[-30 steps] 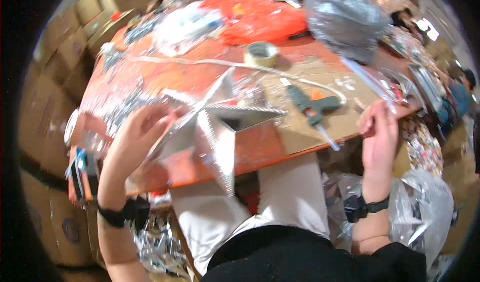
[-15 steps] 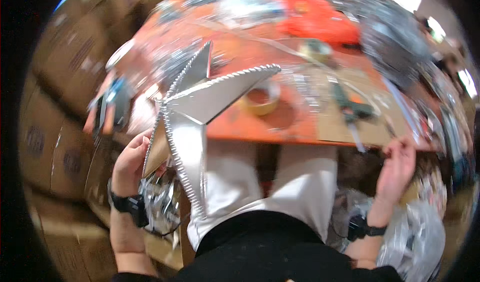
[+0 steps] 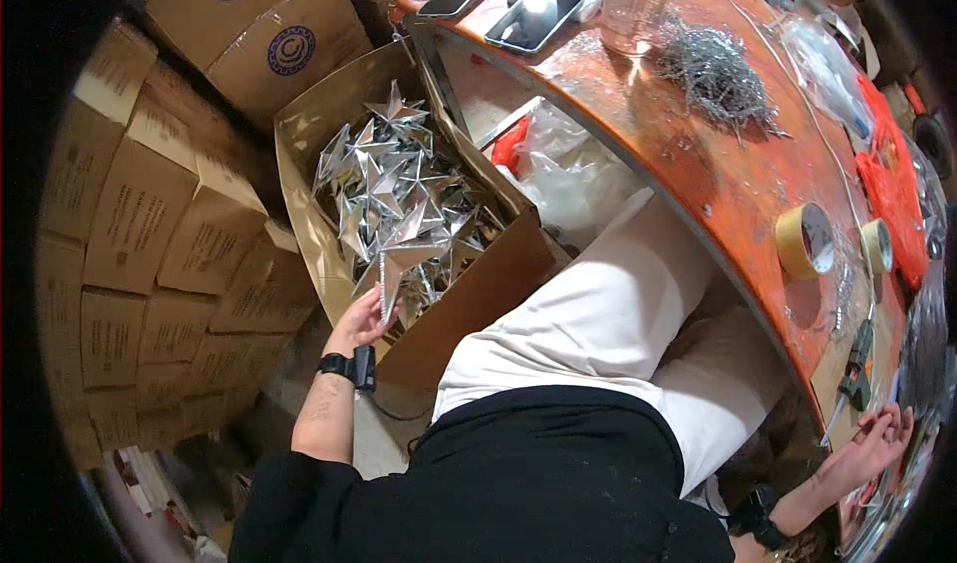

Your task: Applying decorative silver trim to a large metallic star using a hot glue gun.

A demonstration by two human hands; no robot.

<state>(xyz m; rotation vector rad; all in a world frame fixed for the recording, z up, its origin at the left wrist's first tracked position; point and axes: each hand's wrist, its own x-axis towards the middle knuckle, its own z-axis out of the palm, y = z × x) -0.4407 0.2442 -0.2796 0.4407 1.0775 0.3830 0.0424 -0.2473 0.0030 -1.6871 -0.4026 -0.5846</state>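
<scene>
My left hand [image 3: 367, 326] is closed on one point of a silver star [image 3: 407, 254], a folded, shiny shape with a beaded-looking edge. The star is over the near part of an open cardboard carton [image 3: 464, 309], which is heaped with similar silver stars [image 3: 384, 189]. Whether the held star rests on the pile, I cannot tell. Far to the right, my right hand [image 3: 877, 445] is at the table edge, its fingers loosely bent and apart with nothing seen in them. Closest to it lies a dark green glue gun [image 3: 855, 369] on a piece of cardboard.
The orange table [image 3: 698, 179] curves along the right. On it are two phones [image 3: 535, 16], a clear cup [image 3: 630, 9], a tangle of silver strands [image 3: 718, 69], tape rolls [image 3: 803, 242] and a red bag [image 3: 894, 199]. Stacked cartons [image 3: 140, 209] wall the left side.
The view has swung left, from the table to the carton. My left hand has carried the star from above my lap to over the stars in the carton. The right hand stays near the table edge.
</scene>
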